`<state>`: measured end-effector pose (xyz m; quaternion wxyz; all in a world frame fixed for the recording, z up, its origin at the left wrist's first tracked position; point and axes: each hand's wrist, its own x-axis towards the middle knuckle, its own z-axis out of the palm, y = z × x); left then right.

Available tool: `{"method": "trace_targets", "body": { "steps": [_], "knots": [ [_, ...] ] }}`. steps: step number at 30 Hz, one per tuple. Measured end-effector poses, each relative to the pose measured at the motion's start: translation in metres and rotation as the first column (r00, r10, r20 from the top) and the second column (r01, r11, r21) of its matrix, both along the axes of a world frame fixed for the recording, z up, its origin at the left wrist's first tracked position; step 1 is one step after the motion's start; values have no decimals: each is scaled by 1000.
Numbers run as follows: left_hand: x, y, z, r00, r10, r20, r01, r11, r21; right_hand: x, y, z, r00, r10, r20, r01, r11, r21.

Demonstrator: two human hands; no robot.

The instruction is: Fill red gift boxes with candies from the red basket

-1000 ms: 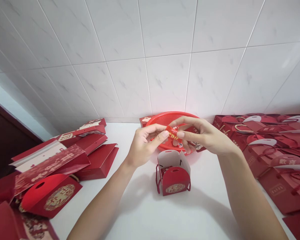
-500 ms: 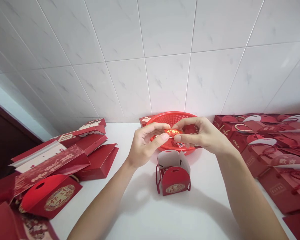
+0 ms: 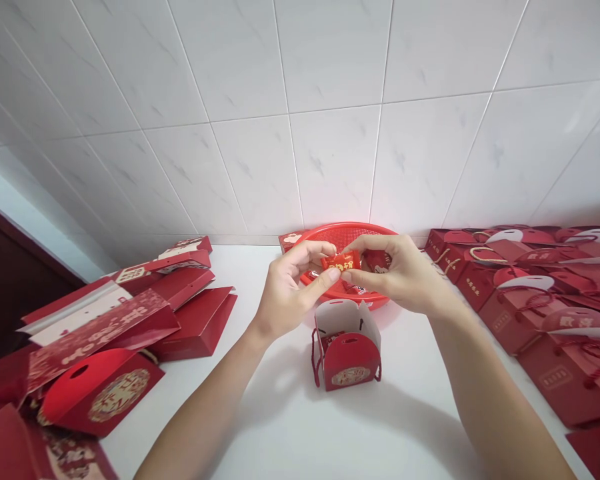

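A packing corner, home or shop unclear: a white surface (image 3: 290, 433) against a marbled tile wall (image 3: 337, 167), loose red cartons (image 3: 117, 393) heaped left, red handled boxes (image 3: 545, 377) rowed right.

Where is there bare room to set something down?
Bare tabletop shows between the forearms, in front of the open box, and between the left hand and the carton pile. Crowded: the right-side boxes and behind the open box, where the basket stands.

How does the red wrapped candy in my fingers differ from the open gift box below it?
The wrapped candy is held between the left hand and right hand; the gift box stands on the white table. The candy is much smaller than the box. The candy shows yellow lettering; the box bears a gold emblem. Both are red outside.
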<state>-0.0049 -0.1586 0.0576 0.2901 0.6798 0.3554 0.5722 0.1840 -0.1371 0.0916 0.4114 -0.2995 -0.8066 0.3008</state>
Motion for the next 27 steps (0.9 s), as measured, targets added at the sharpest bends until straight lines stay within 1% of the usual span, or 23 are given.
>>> {"method": "trace_targets", "body": {
  "steps": [5,9,13,17,19,22,27],
  "knots": [
    [1,-1,2,1000,10,-8,-9,999,35,2,2,-1,999,39,-19,-39,999,-5],
    [3,0,1,998,6,54,-6,1000,-11,4,3,0,993,87,-79,-93,993,-70],
    [4,1,0,996,22,83,-17,999,-49,5,3,1,988,65,-144,-86,985,-147],
    [2,2,0,998,25,62,-20,997,-79,5,3,0,988,81,-134,-100,986,-137],
    [1,2,0,1000,10,23,-8,998,-56,6,4,0,990,86,-116,-100,988,-121],
    [-1,3,0,999,-17,-39,18,1000,15,5,4,0,992,89,-89,-99,989,-114],
    [-1,3,0,998,-9,-59,12,998,66,2,4,-1,994,78,-72,-83,993,-82]
  ]
}}
